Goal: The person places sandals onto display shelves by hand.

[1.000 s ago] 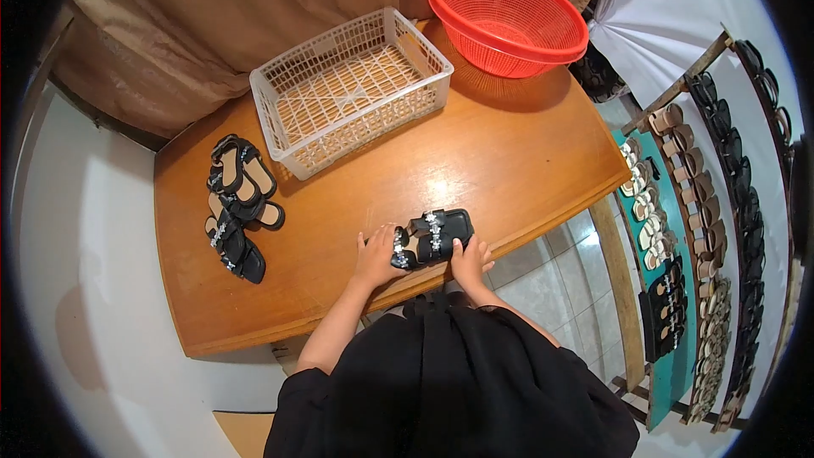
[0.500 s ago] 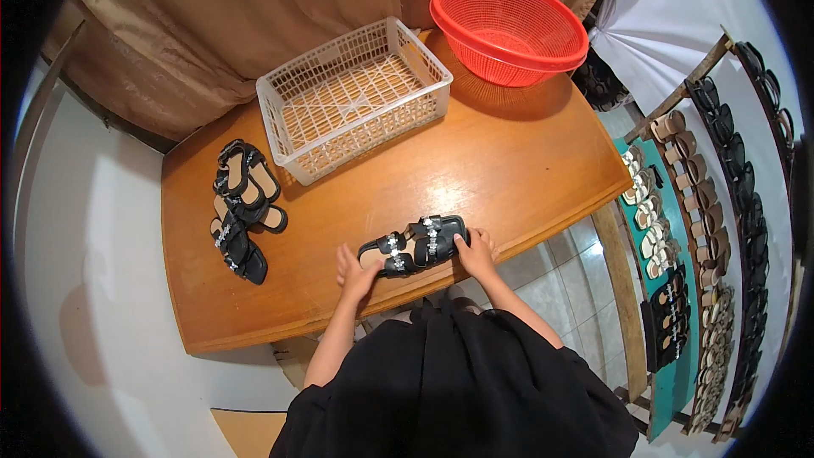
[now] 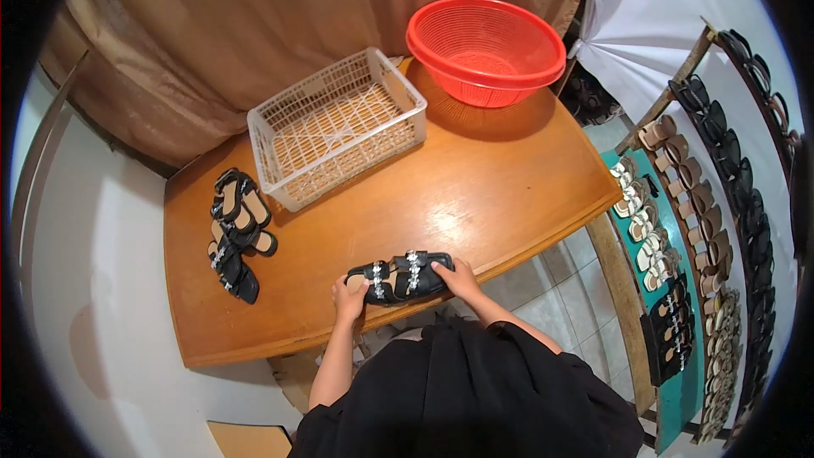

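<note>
A pair of black sandals (image 3: 397, 278) with shiny decorated straps lies side by side near the front edge of the wooden table (image 3: 475, 195). My left hand (image 3: 350, 297) grips their left end, thumb on the tan insole. At the right end, my right hand (image 3: 458, 277) holds the sandals with its thumb on top of the black toe part. Several more black sandals (image 3: 240, 229) with similar straps lie in a pile on the left side of the table.
A white plastic crate (image 3: 339, 171) stands at the back of the table, with a red basket (image 3: 487, 51) to its right. Racks with rows of sandals (image 3: 699, 195) stand on the right. A brown curtain (image 3: 254, 25) hangs behind the table.
My left hand has closed round the left end of the sandals, where its fingers were spread before. The view has shifted slightly, so the table's things appear lower and further left.
</note>
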The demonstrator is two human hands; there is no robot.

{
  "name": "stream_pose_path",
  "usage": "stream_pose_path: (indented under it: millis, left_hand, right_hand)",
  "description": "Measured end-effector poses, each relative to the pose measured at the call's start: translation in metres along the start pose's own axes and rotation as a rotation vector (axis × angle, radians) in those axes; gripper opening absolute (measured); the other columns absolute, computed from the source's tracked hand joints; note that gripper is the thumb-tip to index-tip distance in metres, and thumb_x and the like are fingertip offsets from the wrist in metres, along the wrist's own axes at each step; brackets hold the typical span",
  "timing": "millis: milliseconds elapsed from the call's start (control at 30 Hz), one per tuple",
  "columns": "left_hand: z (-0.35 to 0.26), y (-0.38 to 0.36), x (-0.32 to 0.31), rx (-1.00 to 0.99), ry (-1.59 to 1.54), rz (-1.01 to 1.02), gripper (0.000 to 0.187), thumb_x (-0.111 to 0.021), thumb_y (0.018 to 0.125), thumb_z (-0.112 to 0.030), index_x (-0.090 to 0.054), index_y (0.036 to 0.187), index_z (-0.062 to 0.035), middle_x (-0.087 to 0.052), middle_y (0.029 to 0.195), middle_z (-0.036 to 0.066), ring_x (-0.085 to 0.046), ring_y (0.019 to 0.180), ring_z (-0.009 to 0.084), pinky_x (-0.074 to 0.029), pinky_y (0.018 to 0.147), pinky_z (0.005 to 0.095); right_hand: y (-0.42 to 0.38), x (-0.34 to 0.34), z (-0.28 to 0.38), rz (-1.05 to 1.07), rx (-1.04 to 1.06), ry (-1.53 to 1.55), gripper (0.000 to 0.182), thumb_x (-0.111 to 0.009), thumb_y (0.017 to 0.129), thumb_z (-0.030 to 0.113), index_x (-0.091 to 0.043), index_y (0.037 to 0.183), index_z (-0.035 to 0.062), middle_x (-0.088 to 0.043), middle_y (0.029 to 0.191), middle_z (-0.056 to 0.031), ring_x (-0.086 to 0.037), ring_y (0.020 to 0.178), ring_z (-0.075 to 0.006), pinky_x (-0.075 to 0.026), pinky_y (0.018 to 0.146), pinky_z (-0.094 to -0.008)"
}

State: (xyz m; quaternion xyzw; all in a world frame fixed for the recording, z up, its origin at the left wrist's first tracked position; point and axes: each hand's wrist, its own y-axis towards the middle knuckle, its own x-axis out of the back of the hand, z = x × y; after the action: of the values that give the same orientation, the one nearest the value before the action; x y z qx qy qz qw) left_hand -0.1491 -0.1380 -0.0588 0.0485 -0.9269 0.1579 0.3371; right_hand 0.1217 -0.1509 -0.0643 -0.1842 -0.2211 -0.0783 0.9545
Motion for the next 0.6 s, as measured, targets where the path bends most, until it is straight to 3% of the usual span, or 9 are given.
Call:
stream_pose_path:
  millis: [100,233,333,467,533,600]
  left_hand:
    - [0.003,0.001,-0.019,-0.015,-0.182,0.034,0.057,-0.069,0.071,-0.028,-0.044,0.112,0.0037,-0.044,0.113,0.022,-0.046,0.104,0.0333,-0.037,0.091,0.0385]
    - [-0.012,-0.006,-0.043,-0.034,-0.342,0.109,0.057,-0.069,0.072,-0.024,-0.043,0.114,0.004,-0.045,0.113,0.02,-0.046,0.104,0.0289,-0.038,0.09,0.0359]
    - [-0.039,-0.012,-0.052,-0.084,-0.371,0.316,0.057,-0.069,0.073,-0.023,-0.043,0.115,0.0049,-0.05,0.108,0.017,-0.05,0.099,0.0244,-0.042,0.084,0.0328]
    - [-0.046,-0.004,-0.077,-0.083,-0.454,0.637,0.054,-0.068,0.075,-0.02,-0.041,0.116,0.0031,-0.054,0.101,0.012,-0.054,0.089,0.0176,-0.047,0.067,0.0276]
    - [-0.06,-0.007,-0.082,-0.113,-0.437,0.709,0.045,-0.066,0.076,-0.016,-0.045,0.112,0.0016,-0.055,0.097,0.01,-0.054,0.084,0.0161,-0.046,0.065,0.0271]
    - [-0.077,-0.008,-0.082,-0.022,-0.43,0.847,0.037,-0.063,0.077,-0.014,-0.047,0.109,-0.0025,-0.055,0.093,0.006,-0.053,0.08,0.0126,-0.044,0.066,0.0222]
  right_hand:
    - [-0.01,0.005,0.002,-0.083,0.059,0.379,0.033,-0.063,0.078,0.023,-0.056,0.097,-0.003,-0.061,0.086,-0.0084,-0.056,0.079,-0.0146,-0.045,0.072,-0.0272]
    - [-0.024,0.044,0.012,-0.066,-0.122,0.634,0.032,-0.065,0.076,0.026,-0.057,0.091,-0.0014,-0.059,0.083,-0.0062,-0.055,0.075,-0.0125,-0.044,0.068,-0.0251]
    - [-0.035,0.064,-0.005,-0.307,-0.082,0.562,0.041,-0.07,0.07,0.034,-0.057,0.085,-0.0022,-0.058,0.077,-0.0068,-0.054,0.068,-0.0126,-0.044,0.06,-0.0254]
    - [-0.073,0.084,-0.024,-0.482,-0.277,0.72,0.039,-0.07,0.071,0.034,-0.056,0.085,0.0,-0.057,0.076,-0.005,-0.053,0.066,-0.0117,-0.043,0.059,-0.0254]
    - [-0.098,0.085,-0.039,-0.574,-0.365,0.806,0.035,-0.068,0.073,0.032,-0.056,0.086,0.0019,-0.057,0.078,-0.0041,-0.054,0.066,-0.0108,-0.043,0.058,-0.0246]
    - [-0.125,0.079,-0.055,-0.689,-0.417,0.98,0.037,-0.068,0.074,0.033,-0.055,0.09,0.002,-0.058,0.081,-0.0054,-0.056,0.067,-0.0127,-0.046,0.059,-0.0277]
